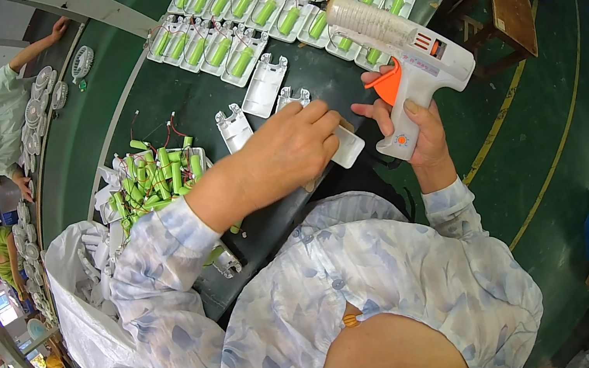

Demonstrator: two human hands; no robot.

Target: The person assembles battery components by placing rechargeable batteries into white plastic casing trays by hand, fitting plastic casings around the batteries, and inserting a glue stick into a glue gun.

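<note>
Right hand grips a white glue gun; left hand sits at a white casing near the table edge.
The right hand (427, 130) is closed round the handle of the glue gun (420, 58), fingers beside its orange trigger (388, 83). The left hand (298, 148) has curled fingers over the white casing (347, 148); whether it grips it cannot be told. On the dark table (172, 95), rows of open white shells (238, 81) each hold a green cell with thin wires. Nearer, other open shells (265, 88) lie without cells. A white tray (203, 155) holds loose green cells (177, 175) in a heap. Beside it, a white sack (103, 352) contains white plastic parts (90, 255).
</note>
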